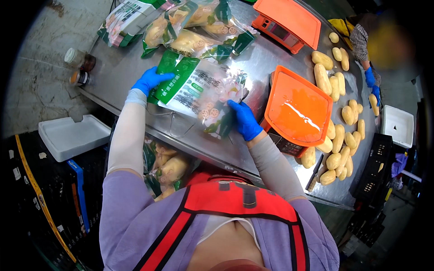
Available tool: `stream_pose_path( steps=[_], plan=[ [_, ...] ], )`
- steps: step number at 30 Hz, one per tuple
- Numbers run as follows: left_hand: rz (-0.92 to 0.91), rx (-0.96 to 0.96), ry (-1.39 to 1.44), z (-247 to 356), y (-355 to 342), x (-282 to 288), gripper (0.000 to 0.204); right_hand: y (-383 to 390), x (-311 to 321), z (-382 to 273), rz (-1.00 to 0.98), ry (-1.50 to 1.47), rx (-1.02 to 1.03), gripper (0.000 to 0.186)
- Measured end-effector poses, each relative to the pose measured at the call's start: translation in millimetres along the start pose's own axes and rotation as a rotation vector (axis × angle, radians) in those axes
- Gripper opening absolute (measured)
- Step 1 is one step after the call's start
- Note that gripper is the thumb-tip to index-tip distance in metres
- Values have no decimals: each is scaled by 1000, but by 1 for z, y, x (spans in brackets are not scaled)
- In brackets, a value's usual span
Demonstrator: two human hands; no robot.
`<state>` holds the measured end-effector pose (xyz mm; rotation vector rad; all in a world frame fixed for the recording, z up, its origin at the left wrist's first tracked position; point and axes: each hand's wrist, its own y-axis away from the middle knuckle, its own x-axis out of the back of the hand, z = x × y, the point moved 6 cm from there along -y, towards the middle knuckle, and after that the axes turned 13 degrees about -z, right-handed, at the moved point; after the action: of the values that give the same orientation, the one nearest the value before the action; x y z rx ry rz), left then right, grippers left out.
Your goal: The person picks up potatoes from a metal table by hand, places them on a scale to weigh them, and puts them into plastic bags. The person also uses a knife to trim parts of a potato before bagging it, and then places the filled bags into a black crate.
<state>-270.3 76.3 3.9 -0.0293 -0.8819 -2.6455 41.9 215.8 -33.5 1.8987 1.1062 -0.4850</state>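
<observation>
Over the steel table, a flat printed plastic bag (199,90), green at one end with pink flowers and root slices pictured on it, stretches between my blue-gloved hands. My left hand (153,81) grips its green end, thumb lying along the edge. At the opposite end, my right hand (245,119) holds the clear, printed side; some of its fingers are hidden. Just beyond lie several filled bags of lotus root (194,38). Right of my right hand stands a weighing scale with an orange tray (296,108), its pan bare but for a shine of light.
A second orange scale (289,20) stands farther back. Peeled lotus roots (343,149) cover the table's right side, a knife (315,174) near them. A stack of bags (129,18) and jars (79,58) are at left. Another person's gloved hands (371,83) work at the far right.
</observation>
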Motion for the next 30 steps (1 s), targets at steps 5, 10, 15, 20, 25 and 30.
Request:
stream_pose_path(
  steps=[5,10,15,20,25,30],
  plan=[
    [58,-71,-37,-12,6,-6,64,9,-5,-7,25,190,124,34],
    [-47,-127,72,-32,10,-13,54,33,-8,-1,58,284,57,34],
    [-108,-77,-50,-25,49,-19,57,67,-20,42,11,342,143,39],
    [-130,8,-78,-36,65,-18,58,79,0,67,28,305,93,41],
    [-92,-21,-76,-41,66,-18,50,93,10,23,178,1292,-81,33],
    [-13,-34,-82,-55,64,-16,47,101,-16,-9,171,1261,99,30]
  ],
)
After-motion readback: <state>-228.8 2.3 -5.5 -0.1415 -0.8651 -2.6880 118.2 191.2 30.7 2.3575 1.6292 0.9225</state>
